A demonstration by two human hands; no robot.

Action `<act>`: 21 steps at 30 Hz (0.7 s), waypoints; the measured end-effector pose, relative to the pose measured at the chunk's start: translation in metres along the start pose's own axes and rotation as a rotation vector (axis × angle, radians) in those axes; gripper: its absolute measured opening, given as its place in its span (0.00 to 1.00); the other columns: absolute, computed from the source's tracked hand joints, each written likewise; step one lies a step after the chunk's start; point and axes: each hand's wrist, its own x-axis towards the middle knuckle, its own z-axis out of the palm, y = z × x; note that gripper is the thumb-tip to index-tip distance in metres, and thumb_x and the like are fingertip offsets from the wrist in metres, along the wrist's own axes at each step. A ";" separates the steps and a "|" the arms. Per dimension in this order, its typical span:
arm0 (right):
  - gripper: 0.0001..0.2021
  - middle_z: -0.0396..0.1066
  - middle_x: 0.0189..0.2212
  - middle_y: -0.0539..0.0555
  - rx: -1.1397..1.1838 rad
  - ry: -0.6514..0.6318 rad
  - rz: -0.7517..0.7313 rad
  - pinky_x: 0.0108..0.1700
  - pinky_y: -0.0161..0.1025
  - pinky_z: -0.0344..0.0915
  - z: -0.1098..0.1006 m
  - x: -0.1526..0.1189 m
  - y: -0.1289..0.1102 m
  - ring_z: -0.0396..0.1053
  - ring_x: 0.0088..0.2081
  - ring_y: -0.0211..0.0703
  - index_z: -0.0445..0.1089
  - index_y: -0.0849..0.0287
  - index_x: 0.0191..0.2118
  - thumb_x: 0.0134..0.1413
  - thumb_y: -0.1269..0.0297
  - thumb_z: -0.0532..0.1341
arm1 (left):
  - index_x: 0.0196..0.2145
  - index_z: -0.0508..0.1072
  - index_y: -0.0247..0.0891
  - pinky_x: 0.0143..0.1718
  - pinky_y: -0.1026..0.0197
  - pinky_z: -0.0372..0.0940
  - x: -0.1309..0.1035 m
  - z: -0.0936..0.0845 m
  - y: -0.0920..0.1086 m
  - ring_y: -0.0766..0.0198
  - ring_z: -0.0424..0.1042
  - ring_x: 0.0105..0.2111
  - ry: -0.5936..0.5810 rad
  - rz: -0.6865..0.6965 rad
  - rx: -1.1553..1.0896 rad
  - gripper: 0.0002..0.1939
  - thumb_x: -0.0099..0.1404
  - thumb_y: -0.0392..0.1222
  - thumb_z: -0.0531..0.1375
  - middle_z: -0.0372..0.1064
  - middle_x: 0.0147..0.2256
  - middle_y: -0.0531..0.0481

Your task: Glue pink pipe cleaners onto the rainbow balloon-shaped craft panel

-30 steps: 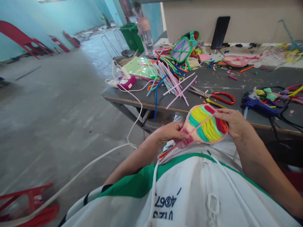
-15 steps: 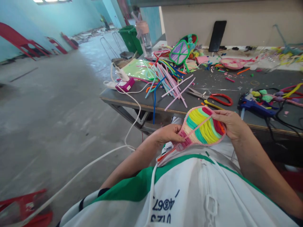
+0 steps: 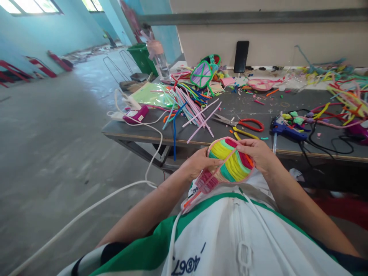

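containers first: the clear bottle (image 3: 161, 63) with the peach lid is at about 11 o'clock from the striped piece (image 3: 234, 166), and it looks like there's clear liquid in it. just past it is a green bin (image 3: 141, 57), can't see what's inside. the shiny clear packet (image 3: 153, 94) at 10 o'clock has something flat and pale green in it.

the striped piece is in both hands, over the lap and just off the tabletop (image 3: 130, 132) edge. it's rounded, narrowing toward 8 o'clock, with fuzzy-looking yellow, teal and dark pink bands, a pink rim and a thin pink strip across it. left hand (image 3: 209, 163) has its fingers clamped on the narrower side, right hand (image 3: 254, 151) pinches the strip near the 1 o'clock rim.

smooth skinny sticks (image 3: 192, 107) are heaped at 11 o'clock, red-handled scissors (image 3: 250, 124) at 12, blue glue gun (image 3: 290, 131) at 2.

fingertips behind the piece are hidden, the purple thing (image 3: 359, 132) at 3 o'clock is cut off, and the far scraps are too blurry to sort out.
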 end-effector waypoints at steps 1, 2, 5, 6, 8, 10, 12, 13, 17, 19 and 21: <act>0.17 0.79 0.29 0.53 0.001 -0.007 -0.001 0.36 0.42 0.72 0.001 0.000 0.001 0.75 0.28 0.44 0.79 0.59 0.35 0.34 0.61 0.75 | 0.50 0.74 0.32 0.49 0.49 0.69 0.002 0.003 -0.001 0.49 0.77 0.43 0.005 0.025 -0.013 0.35 0.43 0.38 0.75 0.77 0.45 0.38; 0.17 0.79 0.29 0.53 0.000 -0.012 -0.004 0.37 0.42 0.72 0.001 0.000 0.001 0.75 0.28 0.44 0.79 0.59 0.35 0.34 0.61 0.75 | 0.52 0.73 0.33 0.50 0.49 0.68 0.003 0.006 -0.002 0.48 0.76 0.44 0.015 0.051 -0.017 0.37 0.42 0.38 0.76 0.76 0.46 0.38; 0.16 0.79 0.29 0.53 0.009 -0.030 -0.016 0.38 0.42 0.72 0.001 0.000 0.004 0.76 0.29 0.44 0.79 0.58 0.35 0.35 0.61 0.75 | 0.54 0.71 0.33 0.50 0.49 0.68 0.005 0.010 -0.003 0.48 0.76 0.44 0.059 0.111 0.011 0.41 0.41 0.38 0.76 0.76 0.46 0.38; 0.16 0.79 0.29 0.53 0.016 -0.038 -0.017 0.39 0.42 0.72 0.001 -0.001 0.004 0.76 0.29 0.44 0.79 0.58 0.35 0.35 0.61 0.75 | 0.54 0.71 0.33 0.50 0.49 0.68 0.005 0.010 -0.003 0.49 0.76 0.44 0.068 0.117 0.023 0.41 0.41 0.38 0.76 0.76 0.46 0.38; 0.15 0.79 0.29 0.52 0.023 -0.048 -0.022 0.39 0.41 0.72 0.002 -0.001 0.004 0.76 0.30 0.44 0.79 0.58 0.34 0.35 0.61 0.75 | 0.54 0.71 0.34 0.51 0.49 0.68 0.003 0.011 -0.002 0.49 0.76 0.44 0.069 0.120 0.042 0.40 0.42 0.38 0.76 0.76 0.47 0.39; 0.15 0.79 0.29 0.52 0.013 -0.049 -0.028 0.38 0.41 0.72 0.003 -0.001 0.005 0.76 0.30 0.44 0.79 0.57 0.34 0.35 0.61 0.75 | 0.55 0.71 0.35 0.51 0.49 0.68 0.002 0.011 0.000 0.48 0.76 0.45 0.060 0.122 0.047 0.41 0.42 0.38 0.76 0.75 0.48 0.39; 0.14 0.79 0.29 0.52 0.004 -0.049 -0.033 0.38 0.41 0.72 0.004 -0.001 0.005 0.76 0.30 0.44 0.79 0.57 0.34 0.36 0.61 0.74 | 0.56 0.71 0.36 0.51 0.49 0.68 0.000 0.010 0.001 0.49 0.76 0.45 0.057 0.112 0.045 0.42 0.42 0.38 0.75 0.75 0.48 0.40; 0.14 0.79 0.29 0.52 0.003 -0.052 -0.033 0.37 0.41 0.72 0.004 -0.001 0.006 0.76 0.29 0.44 0.79 0.57 0.34 0.36 0.61 0.74 | 0.55 0.72 0.35 0.51 0.49 0.68 -0.001 0.010 0.000 0.49 0.76 0.45 0.063 0.096 0.045 0.40 0.42 0.38 0.75 0.76 0.47 0.41; 0.13 0.79 0.29 0.51 0.001 -0.075 -0.029 0.36 0.39 0.72 0.005 0.000 0.008 0.75 0.29 0.43 0.79 0.56 0.34 0.36 0.61 0.74 | 0.44 0.78 0.30 0.50 0.49 0.69 -0.002 0.005 -0.003 0.49 0.77 0.42 0.135 -0.001 0.056 0.30 0.41 0.37 0.76 0.78 0.43 0.40; 0.14 0.79 0.29 0.51 -0.003 -0.097 -0.034 0.36 0.39 0.72 0.004 0.000 0.009 0.76 0.29 0.42 0.79 0.56 0.34 0.37 0.61 0.74 | 0.41 0.79 0.29 0.49 0.49 0.69 -0.002 0.003 -0.004 0.49 0.77 0.41 0.165 -0.023 0.054 0.28 0.40 0.37 0.76 0.78 0.42 0.39; 0.14 0.79 0.29 0.51 -0.002 -0.125 -0.037 0.36 0.38 0.72 0.003 0.000 0.010 0.76 0.29 0.42 0.79 0.56 0.35 0.39 0.60 0.73 | 0.40 0.79 0.29 0.49 0.50 0.69 -0.003 0.003 -0.005 0.50 0.77 0.40 0.188 -0.033 0.057 0.27 0.40 0.37 0.76 0.79 0.41 0.40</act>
